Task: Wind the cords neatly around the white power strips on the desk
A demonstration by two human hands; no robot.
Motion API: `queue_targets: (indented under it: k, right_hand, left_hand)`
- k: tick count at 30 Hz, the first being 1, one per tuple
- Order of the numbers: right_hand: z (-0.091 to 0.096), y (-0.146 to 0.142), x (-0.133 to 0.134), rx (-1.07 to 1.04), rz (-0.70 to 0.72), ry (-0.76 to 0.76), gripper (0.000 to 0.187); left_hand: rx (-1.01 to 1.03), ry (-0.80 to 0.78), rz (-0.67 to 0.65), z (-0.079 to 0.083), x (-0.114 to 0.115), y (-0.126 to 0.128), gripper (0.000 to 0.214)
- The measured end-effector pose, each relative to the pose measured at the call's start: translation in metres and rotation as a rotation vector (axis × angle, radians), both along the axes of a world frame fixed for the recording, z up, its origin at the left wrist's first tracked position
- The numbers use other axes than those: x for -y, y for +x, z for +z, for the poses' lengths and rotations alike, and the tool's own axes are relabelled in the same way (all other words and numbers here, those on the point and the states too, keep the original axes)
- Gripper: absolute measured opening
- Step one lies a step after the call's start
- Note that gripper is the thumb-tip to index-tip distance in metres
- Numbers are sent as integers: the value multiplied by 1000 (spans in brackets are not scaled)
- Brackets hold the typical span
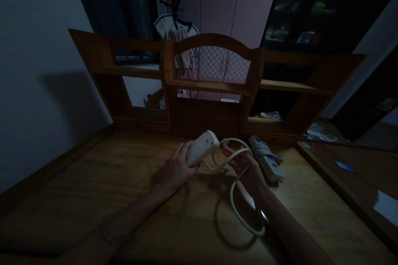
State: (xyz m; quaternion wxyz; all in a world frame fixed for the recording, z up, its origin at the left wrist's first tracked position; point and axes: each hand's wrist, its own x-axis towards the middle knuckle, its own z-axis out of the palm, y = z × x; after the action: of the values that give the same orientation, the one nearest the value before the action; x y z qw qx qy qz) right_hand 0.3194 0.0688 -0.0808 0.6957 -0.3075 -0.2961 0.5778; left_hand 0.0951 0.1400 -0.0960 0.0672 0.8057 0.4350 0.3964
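My left hand [178, 165] is closed around a white power strip [202, 147], tilted up with its narrow end pointing away to the right. From the strip a white cord [232, 193] runs in loose loops to my right hand [248, 169]. The cord passes over the fingers and palm of my right hand, which are curled about it, and one big loop hangs down below toward the table. Just right of that hand lies a second power strip [271, 168], its grey cord [261, 149] wound around it.
The wooden desk [93, 198] has a wooden shelf unit [211, 87] along its back edge. To the right, a lower surface holds a blue card [344, 166] and a white sheet [387, 207]. Clothes [177, 29] hang behind the shelf. The room is dim.
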Motion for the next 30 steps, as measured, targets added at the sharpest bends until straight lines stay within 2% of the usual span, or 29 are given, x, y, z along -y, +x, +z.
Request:
queue_targets:
  k: [6, 12, 17, 23, 26, 30]
  right_hand:
    - [-1, 2, 1, -38, -7, -39, 13]
    - [4, 3, 3, -27, 98, -57, 10]
    - [5, 0, 5, 15, 155, -48, 10]
    - [9, 0, 11, 124, 305, 15, 36]
    - [13, 3, 12, 121, 290, 20, 41]
    - [15, 9, 11, 54, 212, 31, 32]
  left_hand:
    - [195, -147, 97, -11, -18, -3, 55]
    - [483, -282, 77, -12, -31, -6, 53]
    - [726, -456, 9, -6, -30, -5, 55]
    - [914, -753, -84, -10, -33, -9, 44]
    - [972, -847, -72, -12, -36, -11, 45]
    - [1026, -933, -97, -12, -38, -12, 48]
